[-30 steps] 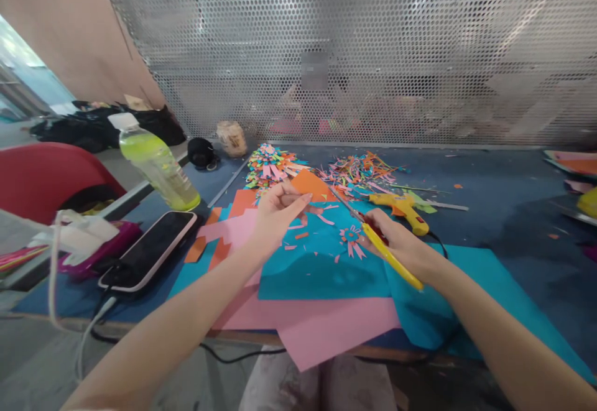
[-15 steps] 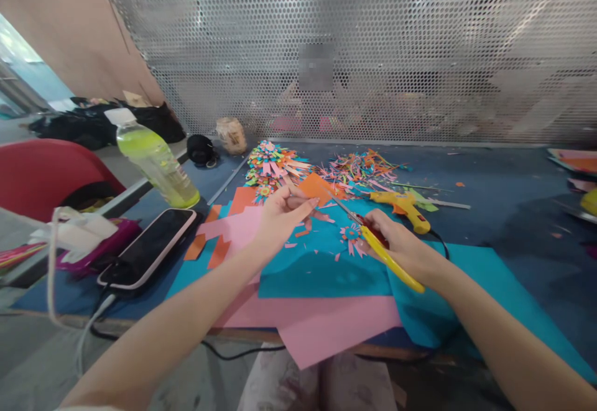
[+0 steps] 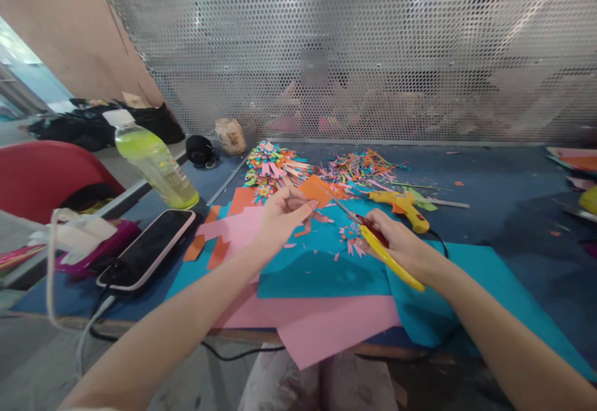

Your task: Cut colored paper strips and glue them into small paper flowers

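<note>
Pinched in my left hand (image 3: 289, 212) is a small piece of orange paper (image 3: 314, 189), held up above the sheets. My right hand (image 3: 389, 237) grips a pair of scissors (image 3: 394, 267) with yellow and red handles. The blades point up and left, their tips at the right part of the orange paper. Below the scissors, a pink and blue paper flower (image 3: 351, 237) lies on a blue sheet (image 3: 321, 280) among tiny scraps. Beyond my left hand sits a heap of multicoloured paper flowers (image 3: 270, 165).
A yellow glue gun (image 3: 403, 207) lies right of the scissors, near a pile of thin paper strips (image 3: 361, 168). Pink sheets (image 3: 326, 324) hang over the table's front edge. On the left are a phone (image 3: 152, 249) with cables and a tilted-looking bottle (image 3: 156, 162).
The scissor blades have moved slightly further across the orange paper. Both hands stay in nearly the same place, and the view has shifted very little.
</note>
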Available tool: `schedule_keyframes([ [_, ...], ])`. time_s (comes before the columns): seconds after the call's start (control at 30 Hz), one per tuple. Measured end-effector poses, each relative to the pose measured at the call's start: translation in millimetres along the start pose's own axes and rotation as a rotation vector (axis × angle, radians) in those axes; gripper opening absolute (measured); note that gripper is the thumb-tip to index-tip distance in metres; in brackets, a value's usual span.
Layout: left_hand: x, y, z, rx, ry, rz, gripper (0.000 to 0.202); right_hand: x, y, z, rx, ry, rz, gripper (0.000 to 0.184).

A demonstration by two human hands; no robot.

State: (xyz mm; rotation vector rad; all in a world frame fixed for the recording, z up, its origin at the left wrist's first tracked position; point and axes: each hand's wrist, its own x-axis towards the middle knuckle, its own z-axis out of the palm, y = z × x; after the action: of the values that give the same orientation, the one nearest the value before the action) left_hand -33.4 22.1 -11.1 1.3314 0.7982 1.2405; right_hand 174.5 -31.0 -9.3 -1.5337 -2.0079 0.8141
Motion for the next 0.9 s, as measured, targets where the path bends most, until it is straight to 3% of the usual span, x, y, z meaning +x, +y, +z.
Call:
schedule_keyframes([
  [0.43,0.0,1.8,0.4,0.02,0.014,-0.022,0.026,1.8,5.0,-1.1,-0.065,0.046,-0.029,0.029],
  [0.7,-1.9,-1.3,-0.1,0.023,-0.088,-0.045,0.024,0.0,6.5,-0.5,-0.043,-0.003,-0.022,0.026],
  [0.9,0.2,-6.3,-2.9,0.045,-0.077,-0.047,0.026,2.0,4.5,-0.6,-0.065,0.01,0.002,0.029],
])
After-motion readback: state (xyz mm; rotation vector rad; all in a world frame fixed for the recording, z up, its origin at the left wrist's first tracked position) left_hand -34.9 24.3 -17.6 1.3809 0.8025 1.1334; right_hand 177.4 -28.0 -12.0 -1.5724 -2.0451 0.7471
